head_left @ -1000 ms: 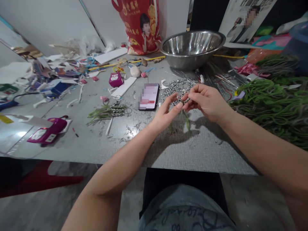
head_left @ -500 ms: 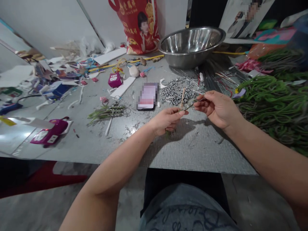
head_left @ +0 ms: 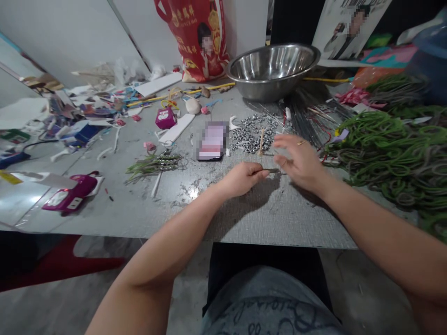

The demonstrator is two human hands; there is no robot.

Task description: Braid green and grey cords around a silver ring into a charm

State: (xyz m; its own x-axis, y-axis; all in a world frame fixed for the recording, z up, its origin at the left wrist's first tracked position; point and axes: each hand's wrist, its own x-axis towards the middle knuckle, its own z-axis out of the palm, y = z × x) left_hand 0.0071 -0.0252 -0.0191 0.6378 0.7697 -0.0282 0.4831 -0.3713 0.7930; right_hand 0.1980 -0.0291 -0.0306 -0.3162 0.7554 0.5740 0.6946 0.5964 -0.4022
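Observation:
My left hand (head_left: 243,179) is closed, pinching a dark green cord (head_left: 273,170) whose end sticks out to the right past the thumb. Most of that cord is hidden in the fist. Just right of the cord end, my right hand (head_left: 298,160) has thumb and fingers apart, with nothing visible between them; it is slightly blurred. Beyond both hands lie many silvery beads (head_left: 249,135) in a loose spread, with a thin wooden stick (head_left: 261,141) standing among them. A small bundle of green cords with beads (head_left: 153,165) rests on the table to the left.
A phone (head_left: 212,139) lies left of the beads. Behind stand a steel bowl (head_left: 272,86) and a red bag (head_left: 200,46). A heap of green and grey cords (head_left: 387,153) fills the right side. Purple devices (head_left: 70,193) and scraps (head_left: 80,102) cover the left.
My right hand has let go of the cord and opened beside it. The cord's free end now points right from my left hand, which still grips it. The view has shifted slightly.

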